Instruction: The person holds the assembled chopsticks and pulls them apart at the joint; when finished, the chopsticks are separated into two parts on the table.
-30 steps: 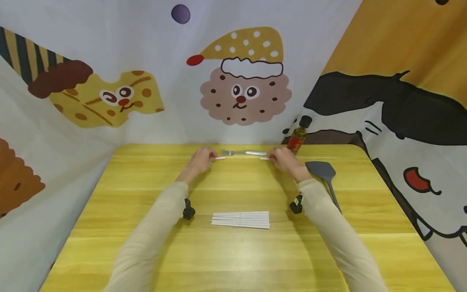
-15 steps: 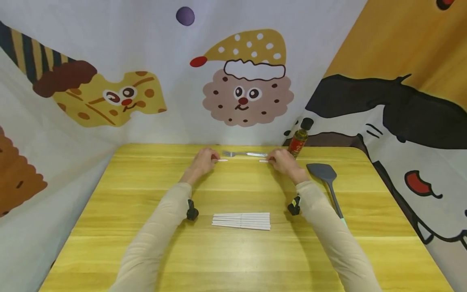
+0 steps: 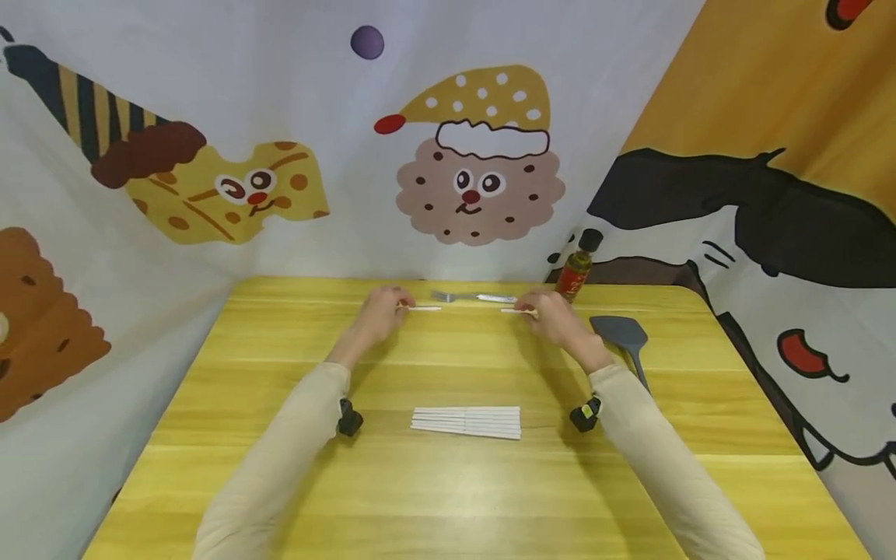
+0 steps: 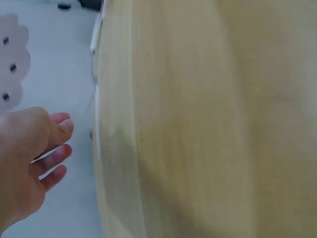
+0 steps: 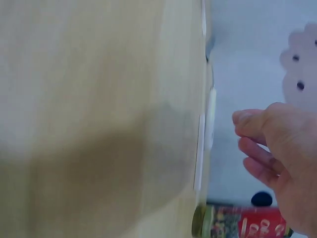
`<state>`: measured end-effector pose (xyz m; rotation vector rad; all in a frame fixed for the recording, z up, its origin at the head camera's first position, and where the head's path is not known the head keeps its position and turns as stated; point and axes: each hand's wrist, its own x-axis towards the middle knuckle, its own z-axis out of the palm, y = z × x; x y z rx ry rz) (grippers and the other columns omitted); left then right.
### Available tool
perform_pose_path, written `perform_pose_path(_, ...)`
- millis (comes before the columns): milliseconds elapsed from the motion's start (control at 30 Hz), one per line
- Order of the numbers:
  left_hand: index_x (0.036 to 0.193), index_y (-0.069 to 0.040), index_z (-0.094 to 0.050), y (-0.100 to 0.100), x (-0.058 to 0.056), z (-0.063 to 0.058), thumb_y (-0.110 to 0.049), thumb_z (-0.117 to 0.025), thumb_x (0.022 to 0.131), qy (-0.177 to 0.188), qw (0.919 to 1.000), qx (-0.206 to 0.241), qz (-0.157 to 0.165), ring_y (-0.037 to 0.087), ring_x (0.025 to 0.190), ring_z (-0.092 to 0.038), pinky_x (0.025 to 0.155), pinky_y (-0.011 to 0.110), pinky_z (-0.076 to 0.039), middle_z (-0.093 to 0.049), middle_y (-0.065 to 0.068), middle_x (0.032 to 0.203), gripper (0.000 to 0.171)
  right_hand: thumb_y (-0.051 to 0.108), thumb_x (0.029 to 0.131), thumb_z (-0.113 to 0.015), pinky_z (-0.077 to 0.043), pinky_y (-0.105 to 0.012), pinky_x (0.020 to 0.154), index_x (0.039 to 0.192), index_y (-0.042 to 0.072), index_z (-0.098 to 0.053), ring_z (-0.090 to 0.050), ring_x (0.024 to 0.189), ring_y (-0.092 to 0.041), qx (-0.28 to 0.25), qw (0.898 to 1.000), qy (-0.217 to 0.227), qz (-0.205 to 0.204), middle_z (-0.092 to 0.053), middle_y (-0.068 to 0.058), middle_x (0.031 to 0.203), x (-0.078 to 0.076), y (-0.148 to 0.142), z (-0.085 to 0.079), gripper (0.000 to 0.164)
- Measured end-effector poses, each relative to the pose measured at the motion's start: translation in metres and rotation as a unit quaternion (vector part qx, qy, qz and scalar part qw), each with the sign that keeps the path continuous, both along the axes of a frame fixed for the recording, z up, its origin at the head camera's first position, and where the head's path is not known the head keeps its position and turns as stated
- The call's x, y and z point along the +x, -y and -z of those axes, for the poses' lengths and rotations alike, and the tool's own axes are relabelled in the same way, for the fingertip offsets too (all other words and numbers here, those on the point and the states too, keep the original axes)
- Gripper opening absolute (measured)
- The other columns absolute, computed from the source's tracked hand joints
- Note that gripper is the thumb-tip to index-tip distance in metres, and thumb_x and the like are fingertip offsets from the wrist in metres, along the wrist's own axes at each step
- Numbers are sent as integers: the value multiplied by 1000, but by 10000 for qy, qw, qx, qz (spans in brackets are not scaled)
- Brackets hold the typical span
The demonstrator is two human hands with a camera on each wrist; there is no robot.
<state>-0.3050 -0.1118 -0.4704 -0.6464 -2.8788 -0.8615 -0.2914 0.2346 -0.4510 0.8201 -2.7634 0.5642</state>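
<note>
Two short, slim white sticks lie on the table near its far edge. The left stick (image 3: 425,309) is beside my left hand (image 3: 378,315), whose fingers are loosely bent and hold nothing; the left wrist view shows a gap between them and the stick (image 4: 97,121). The right stick (image 3: 514,311) lies beside my right hand (image 3: 554,317). In the right wrist view the fingers of that hand (image 5: 282,144) are apart from the stick (image 5: 199,151) and hold nothing. A fork (image 3: 472,297) with a white handle lies just behind the sticks.
Several long white sticks (image 3: 465,421) lie side by side nearer the front. A bottle (image 3: 574,272) with a red label and black cap stands behind my right hand. A grey spatula (image 3: 621,333) lies to the right, partly under my right forearm. A printed curtain backs the table.
Both hands have come off the white sticks and drawn slightly apart, showing more of each stick. The fork, bottle and long white sticks stay in place. The head view has shifted a little.
</note>
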Motion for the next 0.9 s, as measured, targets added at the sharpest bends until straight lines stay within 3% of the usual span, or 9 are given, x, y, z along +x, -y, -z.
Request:
perform_pose_path(300,107,-3,-73,-8,57,-10,-1,-69,93,-193,9965,-325,746,24,98,-66,89,37,-58,-70,9,105,14,1,86,-78,-60,-43,81,102,0,-75,-69,92,-28,-24,9981,128,-599,-73,-11,100,44,24,7,16)
perform_pose_path(500,108,-4,-73,-19,87,-9,-4,-68,95,110,9947,-318,969,21,97,-65,87,33,-58,-68,6,103,14,4,88,-76,-60,-39,82,106,3,-74,-68,93,-24,6,9957,567,-735,-72,-7,102,71,38,12,18)
perform_pose_path(667,110,-3,-72,-28,105,-8,-5,-67,96,448,9909,-211,1255,18,94,-64,84,30,-58,-67,4,102,15,6,89,-77,-60,-31,78,103,5,-74,-67,87,-16,-247,9881,1156,-982,-72,-5,97,90,47,15,14)
perform_pose_path(900,110,-4,-71,-38,116,-1,-6,-67,96,755,9844,-139,1586,16,94,-65,84,26,-58,-68,4,103,15,9,87,-79,-58,-20,73,97,8,-74,-65,81,-7,-346,9776,1727,-1148,-72,-1,92,103,54,24,11)
